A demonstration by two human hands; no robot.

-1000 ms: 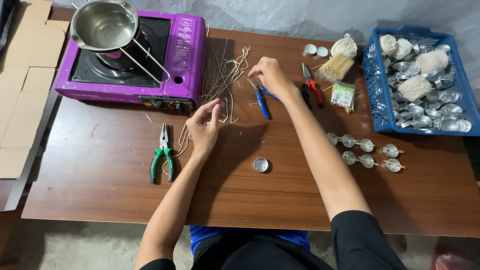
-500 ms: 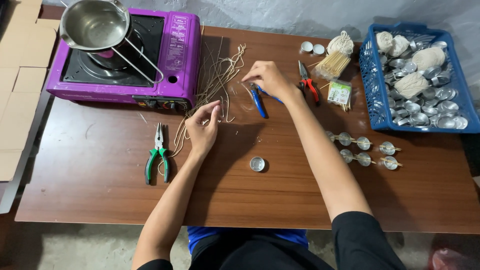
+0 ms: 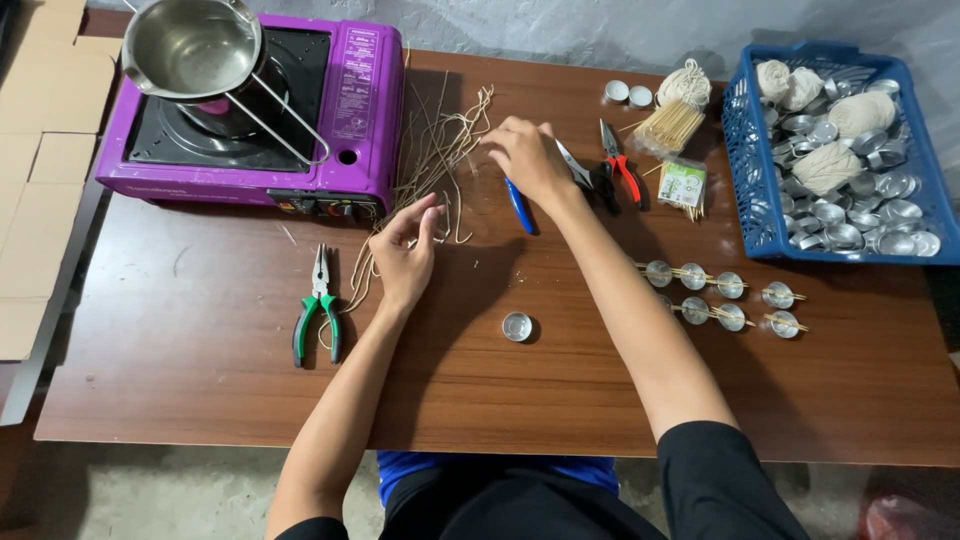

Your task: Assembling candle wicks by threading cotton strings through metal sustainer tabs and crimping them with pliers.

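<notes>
Head view: one camera, looking down at my two hands over a brown tabletop (image 3: 200,380).
Left hand (image 3: 405,250): at about 9 o'clock of frame centre, thumb and fingertips pressed together, pinching a thin wick strand from the wick strands (image 3: 440,150).
Right hand (image 3: 530,155): at 12 o'clock, fingers curled down on the far end of the strands; whether it grips one I cannot tell.
Wick strands: a loose tan bundle running from 12 o'clock down towards my left hand, beside the purple stove (image 3: 360,100).
Blue-handled tool (image 3: 518,205): just beside my right wrist.
Green pliers (image 3: 318,305): at 9 o'clock, left of my left hand.
Small metal cup (image 3: 517,326): near centre, apart from both hands.
Blue basket (image 3: 745,190): at 2 o'clock, holding metal cups and string balls.
</notes>
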